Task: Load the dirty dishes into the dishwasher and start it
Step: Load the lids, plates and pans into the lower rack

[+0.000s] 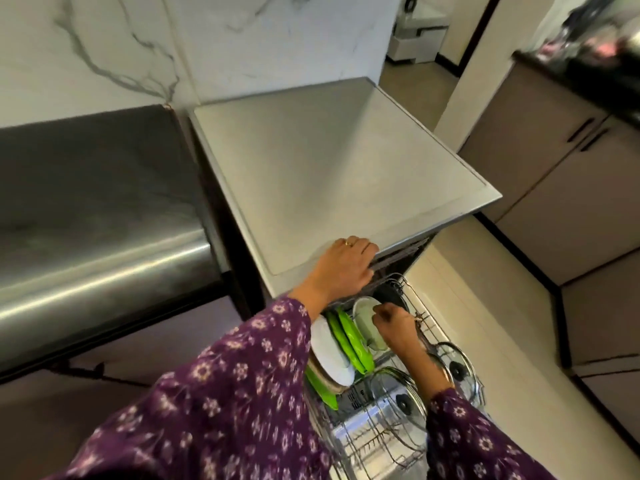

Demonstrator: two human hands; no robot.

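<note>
The dishwasher stands open, its wire rack pulled out below its grey top. Green plates and a white plate stand upright in the rack. My right hand grips the rim of a pale green plate standing at the back of the row. My left hand rests flat on the front edge of the dishwasher top, fingers curled over it. Two glass lids, one near me and one to the right, sit in the rack.
A steel counter lies to the left, against a marble wall. Beige cabinets with dark handles line the right side. Pale floor runs between the rack and the cabinets.
</note>
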